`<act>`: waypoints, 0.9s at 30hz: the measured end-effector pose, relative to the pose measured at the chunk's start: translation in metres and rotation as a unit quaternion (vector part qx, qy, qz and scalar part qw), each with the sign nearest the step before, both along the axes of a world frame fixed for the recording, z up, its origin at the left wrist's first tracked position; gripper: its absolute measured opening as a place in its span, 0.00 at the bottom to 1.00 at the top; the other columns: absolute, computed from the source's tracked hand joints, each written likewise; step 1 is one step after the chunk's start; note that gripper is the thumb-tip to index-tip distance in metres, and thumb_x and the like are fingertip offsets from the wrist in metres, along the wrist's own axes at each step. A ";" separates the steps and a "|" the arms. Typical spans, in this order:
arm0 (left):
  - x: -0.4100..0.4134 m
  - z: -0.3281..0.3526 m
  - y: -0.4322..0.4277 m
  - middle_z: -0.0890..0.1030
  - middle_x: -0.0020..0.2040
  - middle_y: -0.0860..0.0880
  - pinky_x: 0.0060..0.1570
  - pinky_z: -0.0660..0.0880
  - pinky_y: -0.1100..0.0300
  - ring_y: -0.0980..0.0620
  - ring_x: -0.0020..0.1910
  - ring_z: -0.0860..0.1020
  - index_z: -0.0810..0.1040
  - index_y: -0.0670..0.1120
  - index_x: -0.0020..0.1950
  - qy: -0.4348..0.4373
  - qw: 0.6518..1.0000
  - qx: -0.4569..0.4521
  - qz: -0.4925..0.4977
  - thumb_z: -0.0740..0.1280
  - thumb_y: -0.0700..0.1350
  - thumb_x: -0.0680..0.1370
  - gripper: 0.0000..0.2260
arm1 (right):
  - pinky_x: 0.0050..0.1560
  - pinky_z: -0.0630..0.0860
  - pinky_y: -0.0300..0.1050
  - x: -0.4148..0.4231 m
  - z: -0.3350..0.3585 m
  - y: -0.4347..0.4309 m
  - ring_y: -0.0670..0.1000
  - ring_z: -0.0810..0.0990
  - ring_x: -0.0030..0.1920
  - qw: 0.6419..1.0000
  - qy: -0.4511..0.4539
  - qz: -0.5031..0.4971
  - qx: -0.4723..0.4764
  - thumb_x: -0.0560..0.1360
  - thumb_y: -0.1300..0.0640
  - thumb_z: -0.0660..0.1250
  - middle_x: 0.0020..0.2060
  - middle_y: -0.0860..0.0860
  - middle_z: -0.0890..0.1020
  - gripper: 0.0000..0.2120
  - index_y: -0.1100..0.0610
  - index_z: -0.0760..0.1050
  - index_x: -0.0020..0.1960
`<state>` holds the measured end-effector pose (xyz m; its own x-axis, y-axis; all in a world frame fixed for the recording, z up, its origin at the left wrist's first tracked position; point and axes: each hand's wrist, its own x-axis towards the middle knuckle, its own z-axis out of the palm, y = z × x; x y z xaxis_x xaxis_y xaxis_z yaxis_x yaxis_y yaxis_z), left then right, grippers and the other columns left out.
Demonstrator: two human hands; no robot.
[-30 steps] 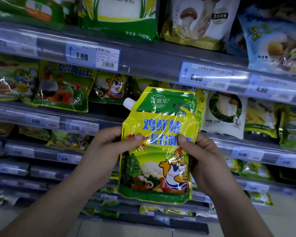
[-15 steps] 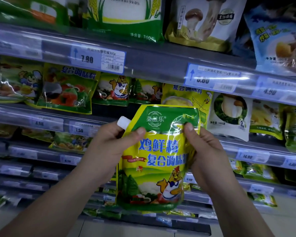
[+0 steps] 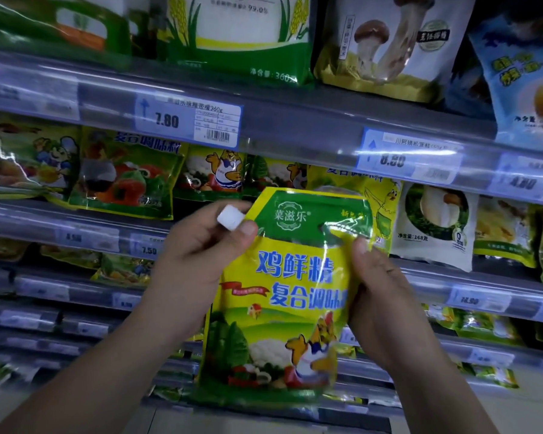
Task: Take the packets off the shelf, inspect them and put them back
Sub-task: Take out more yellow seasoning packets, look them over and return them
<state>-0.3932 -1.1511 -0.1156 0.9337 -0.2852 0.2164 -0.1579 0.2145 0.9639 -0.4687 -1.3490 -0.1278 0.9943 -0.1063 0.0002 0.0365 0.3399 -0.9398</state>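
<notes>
Store shelves (image 3: pixel 295 120) in tiers across the whole view, stocked with bags. On the top tier, a green-and-white bag (image 3: pixel 239 36) with grain ears, a mushroom bag (image 3: pixel 389 45) to its right and a blue bag (image 3: pixel 527 83) at the far right. On the tier below, a row of yellow-green seasoning bags (image 3: pixel 126 173) at the left and a white bag (image 3: pixel 436 223) with a mushroom picture at the right.

In front of that lower tier, off the shelf and in the air: a yellow-and-green packet (image 3: pixel 282 292), roughly upright, printed face toward the camera, with blue lettering across the middle and a cartoon chicken with vegetables low down. Just behind its top edge, a yellow bag (image 3: pixel 358 183) of similar print on the shelf.

Left grip (image 3: pixel 198 249) closed on the packet's upper left corner, thumb on the front, fingers curled behind. Right grip (image 3: pixel 380 296) closed on the right edge, thumb on the front, fingers hidden behind.

On the shelf rails, a price tag (image 3: pixel 187 122) marked 7.80 above the left grip and a second tag (image 3: pixel 408 158) marked 8.80 above the right.

Smallest, a white cap (image 3: pixel 231 217) at the packet's top left corner, just above the left thumb.
</notes>
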 end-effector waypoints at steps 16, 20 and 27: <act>0.024 -0.001 0.006 0.85 0.40 0.38 0.42 0.80 0.45 0.43 0.38 0.81 0.84 0.45 0.48 -0.132 0.968 0.159 0.141 0.70 0.55 0.77 0.14 | 0.51 0.82 0.48 0.018 -0.029 0.002 0.54 0.86 0.56 0.987 0.033 0.031 -0.157 0.68 0.52 0.80 0.57 0.53 0.87 0.21 0.52 0.82 0.59; 0.037 -0.007 0.008 0.71 0.36 0.42 0.41 0.66 0.51 0.50 0.39 0.68 0.78 0.37 0.45 -0.026 0.989 0.078 0.122 0.69 0.58 0.75 0.22 | 0.49 0.82 0.44 0.021 -0.026 0.002 0.53 0.88 0.52 0.979 0.037 0.062 -0.191 0.69 0.66 0.75 0.53 0.54 0.89 0.21 0.58 0.79 0.62; 0.056 -0.011 0.027 0.87 0.53 0.55 0.62 0.76 0.46 0.54 0.55 0.83 0.82 0.57 0.57 0.018 0.988 0.151 0.026 0.73 0.60 0.71 0.16 | 0.44 0.82 0.49 0.039 -0.006 0.010 0.53 0.86 0.43 0.967 -0.008 -0.027 -0.252 0.72 0.55 0.76 0.44 0.49 0.89 0.16 0.54 0.79 0.58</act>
